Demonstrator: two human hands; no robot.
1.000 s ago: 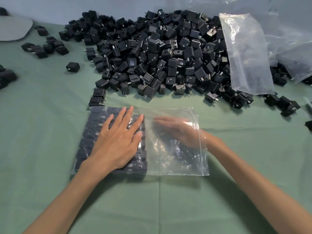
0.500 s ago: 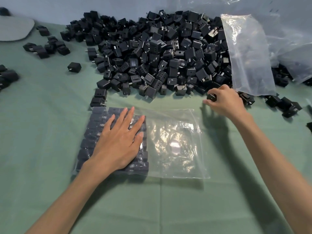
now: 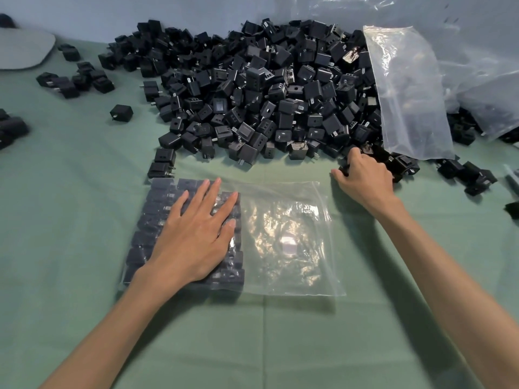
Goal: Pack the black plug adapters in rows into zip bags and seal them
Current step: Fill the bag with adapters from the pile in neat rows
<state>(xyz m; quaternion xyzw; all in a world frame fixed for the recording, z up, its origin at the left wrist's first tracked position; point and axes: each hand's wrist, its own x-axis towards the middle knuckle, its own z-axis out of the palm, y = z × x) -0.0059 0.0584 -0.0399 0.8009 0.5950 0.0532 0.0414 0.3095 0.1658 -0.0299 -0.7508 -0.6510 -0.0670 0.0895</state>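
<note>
Black plug adapters [image 3: 266, 88] lie heaped in a big pile at the far side of the green cloth [image 3: 252, 346]. A share of them sits packed in tight rows [image 3: 146, 220] inside the left half of the zip bag [image 3: 283, 240], which lies flat in front of us. The bag's right half is bare plastic, and we cannot tell whether its right edge is sealed. Our left hand [image 3: 196, 234] lies flat on the rows, fingers straight and spread, pressing down through the plastic. Our right hand [image 3: 365, 175] is well apart from it, at the near right edge of the pile, with fingers curled around one adapter [image 3: 344, 169] pinched against the thumb. Just beyond that hand a loose clear bag [image 3: 407, 94] leans over the right side of the pile and covers the adapters beneath it, with more crumpled plastic [image 3: 488, 80] behind it. Two loose adapters [image 3: 163, 164] sit one behind the other just beside the zip bag's far left corner, between it and the pile. Scattered adapters [image 3: 474, 175] lie to the right of our right hand, a single adapter [image 3: 121, 112] sits alone left of the pile, and a small cluster [image 3: 75, 80] lies farther back near a grey flat sheet [image 3: 22, 50]. A few more adapters [image 3: 11, 130] show at the left edge.
</note>
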